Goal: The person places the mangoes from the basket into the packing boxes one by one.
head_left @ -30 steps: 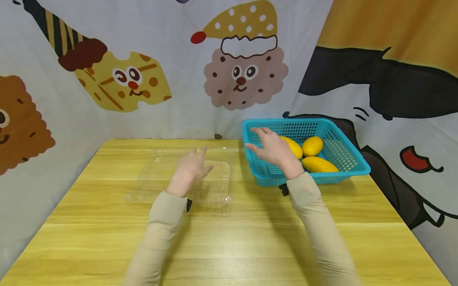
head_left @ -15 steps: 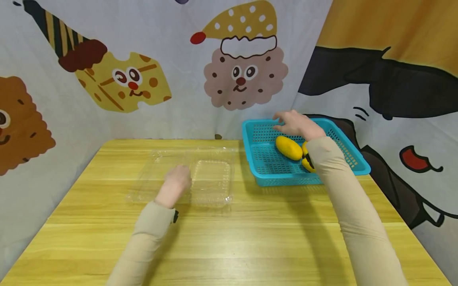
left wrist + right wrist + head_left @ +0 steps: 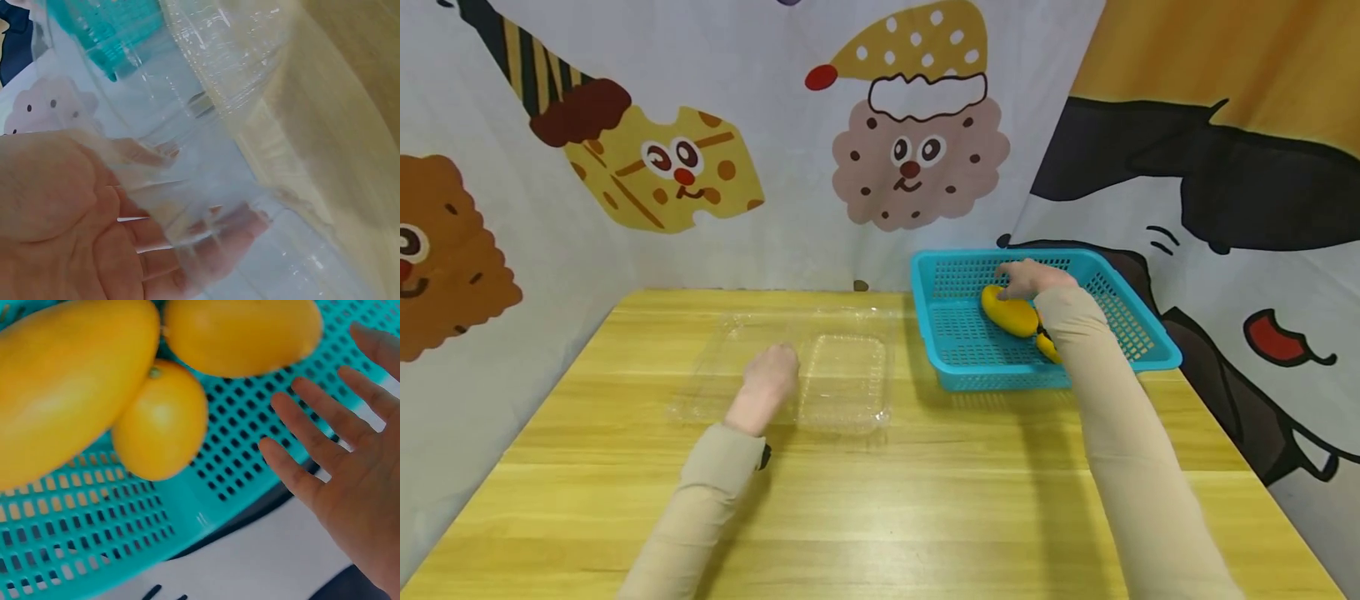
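A clear plastic clamshell box (image 3: 844, 383) lies opened flat on the table's left half. My left hand (image 3: 769, 377) is at the fold between its two halves, fingers curled at the plastic. In the left wrist view, the fingers show through the clear plastic (image 3: 231, 56). At the right, a blue basket (image 3: 958, 379) holds yellow mangoes. My right hand (image 3: 1032, 279) is inside it, above and beside a mango (image 3: 1009, 312). The right wrist view has the right hand (image 3: 356, 456) with spread fingers, near a mango (image 3: 244, 334) and a small mango (image 3: 162, 422).
The wooden table (image 3: 880, 517) extends toward the front. A printed curtain (image 3: 917, 167) hangs right behind the table, and the basket stands close to it. My right sleeve (image 3: 1090, 358) hides part of the basket and its mangoes.
My right hand moved right over the basket, then lowered toward a mango. The left hand shifted slightly left and down onto the clamshell box, its fingers curling. The box and basket stayed put.
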Demonstrator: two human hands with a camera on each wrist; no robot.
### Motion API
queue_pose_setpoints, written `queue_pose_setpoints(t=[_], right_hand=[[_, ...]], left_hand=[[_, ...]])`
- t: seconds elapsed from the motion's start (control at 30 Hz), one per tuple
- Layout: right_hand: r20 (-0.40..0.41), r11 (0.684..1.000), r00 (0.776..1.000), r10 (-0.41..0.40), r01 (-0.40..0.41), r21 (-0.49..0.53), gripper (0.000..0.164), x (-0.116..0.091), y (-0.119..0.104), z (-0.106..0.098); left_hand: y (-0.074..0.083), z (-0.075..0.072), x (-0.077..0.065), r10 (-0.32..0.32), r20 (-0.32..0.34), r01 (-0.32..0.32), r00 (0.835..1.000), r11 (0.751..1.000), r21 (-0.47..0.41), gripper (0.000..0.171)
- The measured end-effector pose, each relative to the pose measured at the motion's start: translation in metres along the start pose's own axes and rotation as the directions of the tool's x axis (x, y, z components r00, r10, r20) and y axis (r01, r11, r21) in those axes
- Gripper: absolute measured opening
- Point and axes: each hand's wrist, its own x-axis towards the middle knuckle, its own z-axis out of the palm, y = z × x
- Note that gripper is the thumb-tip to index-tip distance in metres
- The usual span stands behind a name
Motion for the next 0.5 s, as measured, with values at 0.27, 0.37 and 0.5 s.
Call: queue_pose_setpoints(t=[0.27,0.37,0.5], right_hand=[[0.096,0.996,0.993,0.071,-0.075,0.045,0.069,0.006,0.003,0.019],[0.102,0.995,0.992,0.072,-0.079,0.063,0.076,0.013,0.007,0.028],[0.126,0.990,0.990,0.066,-0.080,0.114,0.082,0.023,0.010,0.037]], left_hand=[[-0.003,0.004,0.004,0.061,-0.023,-0.061,0.998,0.998,-0.002,0.057],[-0.005,0.006,0.005,0.095,-0.042,-0.095,0.995,0.995,0.005,0.059],[-0.007,0.007,0.006,0.120,-0.047,-0.120,0.992,0.993,0.002,0.059]])
